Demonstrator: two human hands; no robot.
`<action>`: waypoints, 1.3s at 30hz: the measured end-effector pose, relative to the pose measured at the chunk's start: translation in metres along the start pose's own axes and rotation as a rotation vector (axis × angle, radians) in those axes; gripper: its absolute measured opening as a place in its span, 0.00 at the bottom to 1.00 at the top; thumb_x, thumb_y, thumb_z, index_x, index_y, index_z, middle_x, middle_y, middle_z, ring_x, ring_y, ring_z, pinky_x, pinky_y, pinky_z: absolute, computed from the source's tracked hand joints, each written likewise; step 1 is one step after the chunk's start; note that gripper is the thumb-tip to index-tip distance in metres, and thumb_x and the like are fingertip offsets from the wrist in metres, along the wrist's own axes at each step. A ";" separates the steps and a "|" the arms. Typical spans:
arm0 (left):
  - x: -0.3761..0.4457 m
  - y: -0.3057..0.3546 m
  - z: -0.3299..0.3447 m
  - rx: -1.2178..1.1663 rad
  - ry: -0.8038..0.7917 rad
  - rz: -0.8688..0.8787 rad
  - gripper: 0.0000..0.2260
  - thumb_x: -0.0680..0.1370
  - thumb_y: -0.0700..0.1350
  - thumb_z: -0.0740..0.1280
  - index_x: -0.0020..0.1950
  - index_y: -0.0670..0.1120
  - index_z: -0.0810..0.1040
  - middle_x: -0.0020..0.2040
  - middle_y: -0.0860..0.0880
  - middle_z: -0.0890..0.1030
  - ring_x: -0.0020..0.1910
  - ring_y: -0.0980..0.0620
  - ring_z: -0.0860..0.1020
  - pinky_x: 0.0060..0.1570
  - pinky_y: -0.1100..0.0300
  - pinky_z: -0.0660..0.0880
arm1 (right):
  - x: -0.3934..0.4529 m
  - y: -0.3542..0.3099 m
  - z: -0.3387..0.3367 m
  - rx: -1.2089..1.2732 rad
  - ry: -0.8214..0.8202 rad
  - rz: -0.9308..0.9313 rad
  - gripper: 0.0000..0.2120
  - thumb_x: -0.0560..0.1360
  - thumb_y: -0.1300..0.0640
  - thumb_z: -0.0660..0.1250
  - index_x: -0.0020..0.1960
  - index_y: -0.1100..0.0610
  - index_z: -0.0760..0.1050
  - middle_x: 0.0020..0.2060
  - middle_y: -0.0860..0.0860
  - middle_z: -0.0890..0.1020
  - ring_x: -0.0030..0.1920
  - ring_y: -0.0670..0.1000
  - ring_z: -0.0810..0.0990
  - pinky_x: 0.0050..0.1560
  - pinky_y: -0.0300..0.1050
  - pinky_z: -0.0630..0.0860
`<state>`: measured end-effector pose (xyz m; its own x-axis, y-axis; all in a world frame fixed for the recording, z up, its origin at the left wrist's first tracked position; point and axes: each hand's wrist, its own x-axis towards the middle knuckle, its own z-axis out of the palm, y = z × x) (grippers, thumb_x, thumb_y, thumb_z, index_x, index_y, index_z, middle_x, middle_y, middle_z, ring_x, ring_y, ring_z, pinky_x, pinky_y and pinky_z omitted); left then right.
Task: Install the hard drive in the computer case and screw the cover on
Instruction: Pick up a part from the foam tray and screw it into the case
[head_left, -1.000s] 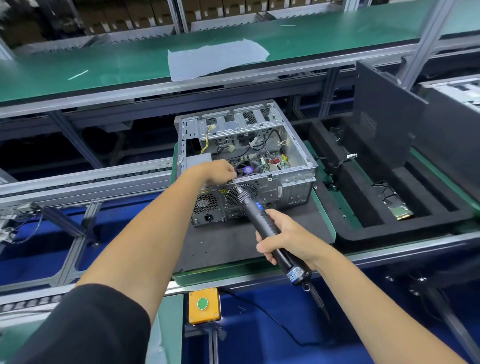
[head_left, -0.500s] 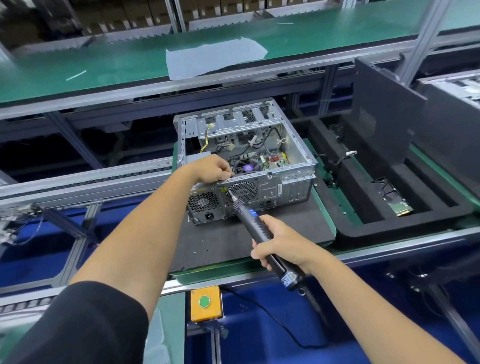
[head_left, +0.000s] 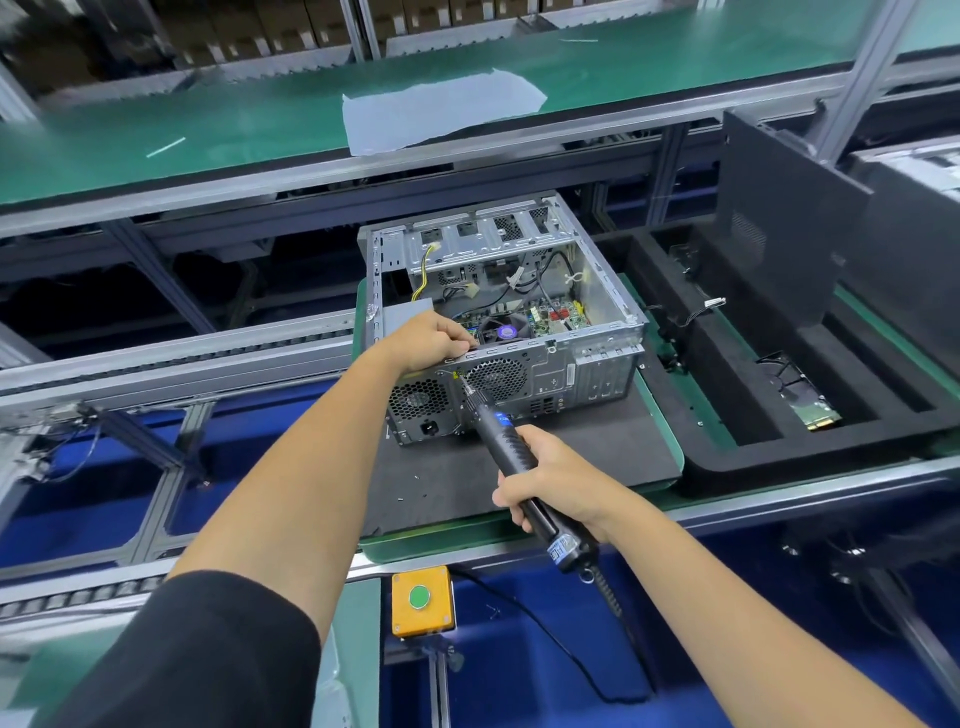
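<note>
An open silver computer case (head_left: 587, 358) lies on a dark mat (head_left: 467, 483), its rear panel facing me and its motherboard showing. My left hand (head_left: 431, 340) grips the top rear edge of the case near its left corner, fingers curled over the rim. My right hand (head_left: 545, 480) holds a black electric screwdriver (head_left: 506, 441); its bit touches the rear panel just above the fan grilles. A bare hard drive (head_left: 813, 413) lies in a slot of the black foam tray (head_left: 727, 457) to the right. The dark case cover (head_left: 779, 244) leans upright behind that tray.
A yellow box with a green button (head_left: 421, 600) sits at the near edge below the mat. The screwdriver's cable (head_left: 571, 660) hangs down in front. A green shelf (head_left: 208, 130) with a white sheet (head_left: 441, 109) runs across the back. Roller rails (head_left: 182, 358) lie left.
The screwdriver bit has slid slightly left and up along the rear panel toward my left hand. My left hand keeps its grip on the case's top edge.
</note>
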<state>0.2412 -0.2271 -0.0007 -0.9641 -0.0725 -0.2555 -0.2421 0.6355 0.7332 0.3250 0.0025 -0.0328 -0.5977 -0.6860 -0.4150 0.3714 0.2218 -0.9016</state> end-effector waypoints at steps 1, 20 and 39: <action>0.000 0.000 0.000 0.002 -0.002 0.002 0.09 0.77 0.37 0.64 0.49 0.46 0.83 0.52 0.51 0.80 0.51 0.54 0.76 0.55 0.60 0.68 | 0.001 0.000 0.001 -0.002 -0.001 0.003 0.20 0.69 0.69 0.70 0.54 0.55 0.66 0.39 0.58 0.76 0.29 0.53 0.75 0.31 0.46 0.75; -0.003 0.000 0.000 -0.012 0.014 0.008 0.10 0.77 0.35 0.63 0.49 0.45 0.83 0.48 0.51 0.81 0.44 0.59 0.76 0.50 0.63 0.68 | 0.007 0.000 0.014 -0.024 0.060 0.022 0.22 0.69 0.66 0.71 0.59 0.58 0.66 0.42 0.60 0.76 0.30 0.52 0.77 0.36 0.49 0.77; -0.002 -0.003 0.001 -0.005 0.023 0.044 0.10 0.78 0.36 0.63 0.46 0.47 0.82 0.47 0.51 0.80 0.44 0.57 0.76 0.42 0.66 0.70 | 0.013 -0.004 0.034 -0.060 0.161 0.024 0.21 0.68 0.65 0.70 0.57 0.59 0.66 0.36 0.57 0.74 0.27 0.53 0.76 0.31 0.47 0.75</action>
<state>0.2436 -0.2280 -0.0036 -0.9760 -0.0620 -0.2085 -0.1998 0.6348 0.7464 0.3395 -0.0311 -0.0306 -0.6973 -0.5612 -0.4460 0.3467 0.2805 -0.8950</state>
